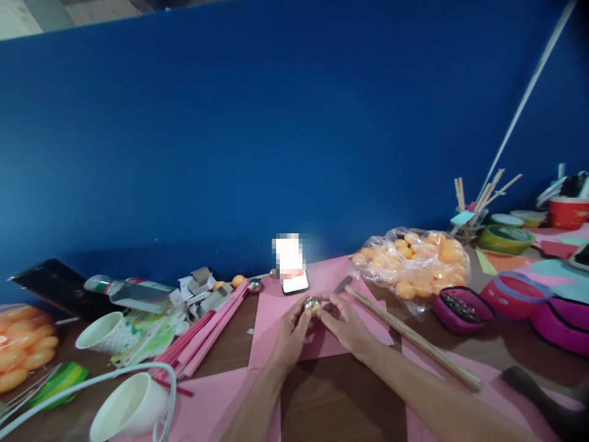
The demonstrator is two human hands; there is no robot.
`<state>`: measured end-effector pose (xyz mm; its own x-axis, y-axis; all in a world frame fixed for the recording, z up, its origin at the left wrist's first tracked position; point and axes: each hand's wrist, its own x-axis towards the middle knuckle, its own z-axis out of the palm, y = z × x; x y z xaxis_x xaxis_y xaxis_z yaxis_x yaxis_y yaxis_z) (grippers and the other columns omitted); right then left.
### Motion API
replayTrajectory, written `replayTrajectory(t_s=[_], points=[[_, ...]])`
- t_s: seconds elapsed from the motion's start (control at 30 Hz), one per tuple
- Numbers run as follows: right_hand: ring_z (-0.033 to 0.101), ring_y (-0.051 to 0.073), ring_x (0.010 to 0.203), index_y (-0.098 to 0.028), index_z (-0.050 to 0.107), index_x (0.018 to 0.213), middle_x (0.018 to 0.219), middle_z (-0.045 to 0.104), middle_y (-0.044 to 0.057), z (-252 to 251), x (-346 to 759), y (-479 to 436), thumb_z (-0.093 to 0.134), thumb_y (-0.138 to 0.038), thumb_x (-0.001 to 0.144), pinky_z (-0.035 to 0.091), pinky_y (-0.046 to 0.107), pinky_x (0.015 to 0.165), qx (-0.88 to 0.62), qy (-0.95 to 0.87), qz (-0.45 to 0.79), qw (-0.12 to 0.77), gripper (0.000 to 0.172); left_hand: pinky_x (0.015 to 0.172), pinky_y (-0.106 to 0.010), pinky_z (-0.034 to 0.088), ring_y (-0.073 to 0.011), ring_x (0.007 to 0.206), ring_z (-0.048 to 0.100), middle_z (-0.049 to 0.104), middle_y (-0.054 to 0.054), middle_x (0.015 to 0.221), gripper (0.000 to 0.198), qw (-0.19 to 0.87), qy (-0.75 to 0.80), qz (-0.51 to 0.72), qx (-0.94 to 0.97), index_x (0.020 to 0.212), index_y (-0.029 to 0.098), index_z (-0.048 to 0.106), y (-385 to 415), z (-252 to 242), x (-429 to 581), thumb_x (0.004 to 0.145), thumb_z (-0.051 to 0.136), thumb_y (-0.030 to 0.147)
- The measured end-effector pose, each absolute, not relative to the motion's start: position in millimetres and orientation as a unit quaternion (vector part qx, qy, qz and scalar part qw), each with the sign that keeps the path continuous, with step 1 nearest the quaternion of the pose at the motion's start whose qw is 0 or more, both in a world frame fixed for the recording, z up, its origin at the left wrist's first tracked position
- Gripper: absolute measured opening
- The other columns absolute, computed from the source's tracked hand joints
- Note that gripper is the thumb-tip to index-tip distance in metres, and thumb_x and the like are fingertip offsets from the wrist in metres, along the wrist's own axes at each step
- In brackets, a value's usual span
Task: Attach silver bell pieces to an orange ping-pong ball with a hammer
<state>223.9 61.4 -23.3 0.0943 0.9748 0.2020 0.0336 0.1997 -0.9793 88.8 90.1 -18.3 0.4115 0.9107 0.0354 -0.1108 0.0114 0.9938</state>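
Both my hands meet over a pink paper sheet (285,307) on the brown table. My left hand (291,331) and my right hand (343,322) pinch a small round ball (313,304) between their fingertips; it looks orange with a shiny silver covering. Fingers of both hands are curled around it. A phone (294,282) lies just beyond the ball, by the blue wall. A long wooden stick (409,337) runs diagonally to the right of my right hand.
A clear bag of orange balls (414,261) sits right of centre, another (23,347) at the far left. Two white cups (131,408) (103,331), pink paper strips (207,334) and cardboard scraps lie left. Pink and green bowls (506,294) and a stick holder (467,227) stand right.
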Motion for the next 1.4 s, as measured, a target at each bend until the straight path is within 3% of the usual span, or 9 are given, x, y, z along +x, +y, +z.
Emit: replayTrajectory(t_s=[0.17,0.33,0.67,0.93,1.23,1.4], points=[[0.058,0.016,0.082,-0.018,0.055,0.105,0.103,0.06,0.007,-21.4,224.0,60.8,0.054,-0.026,0.077,0.048,0.027,0.072,-0.471,-0.524,0.424,0.57,0.029,0.089,-0.034,0.042,-0.0205,0.102,0.056,0.061,-0.004,0.112,0.039,0.627,0.353,0.408,0.562,0.116,0.023,0.054,90.2,-17.1,87.2,0.079,0.05,0.036],[0.058,0.016,0.079,-0.018,0.057,0.104,0.097,0.062,0.005,-19.8,224.1,59.1,0.053,-0.029,0.078,0.048,0.027,0.071,-0.474,-0.543,0.403,0.564,0.028,0.09,-0.034,0.041,-0.0219,0.107,0.052,0.058,-0.006,0.115,0.036,0.61,0.334,0.431,0.575,0.112,0.022,0.056,91.6,-19.8,88.1,0.077,0.054,0.032],[0.056,0.015,0.075,-0.017,0.057,0.099,0.092,0.062,0.005,-20.4,223.2,59.8,0.054,-0.027,0.079,0.047,0.027,0.07,-0.481,-0.553,0.385,0.561,0.023,0.088,-0.035,0.042,-0.0216,0.099,0.056,0.062,-0.008,0.106,0.035,0.589,0.342,0.432,0.591,0.108,0.02,0.058,92.5,-20.0,86.2,0.075,0.057,0.033],[0.057,0.019,0.091,-0.019,0.057,0.102,0.1,0.062,0.007,-21.0,224.2,59.1,0.051,-0.032,0.081,0.048,0.031,0.079,-0.467,-0.54,0.399,0.576,0.025,0.087,-0.036,0.043,-0.0218,0.098,0.056,0.063,-0.008,0.105,0.037,0.6,0.344,0.43,0.58,0.109,0.021,0.058,91.1,-17.6,87.4,0.074,0.058,0.033],[0.059,0.018,0.081,-0.017,0.054,0.099,0.094,0.062,0.006,-22.9,221.4,60.0,0.059,-0.031,0.075,0.05,0.03,0.072,-0.489,-0.516,0.393,0.584,0.029,0.085,-0.034,0.044,-0.0212,0.095,0.058,0.064,-0.009,0.102,0.04,0.596,0.335,0.44,0.582,0.108,0.018,0.057,90.6,-17.3,89.5,0.07,0.062,0.029],[0.06,0.019,0.086,-0.018,0.057,0.097,0.095,0.063,0.006,-25.0,224.5,61.6,0.054,-0.031,0.079,0.049,0.031,0.077,-0.47,-0.527,0.398,0.585,0.022,0.087,-0.032,0.043,-0.0191,0.099,0.056,0.061,-0.006,0.108,0.042,0.587,0.34,0.442,0.587,0.112,0.023,0.054,90.4,-18.4,89.7,0.071,0.061,0.027]])
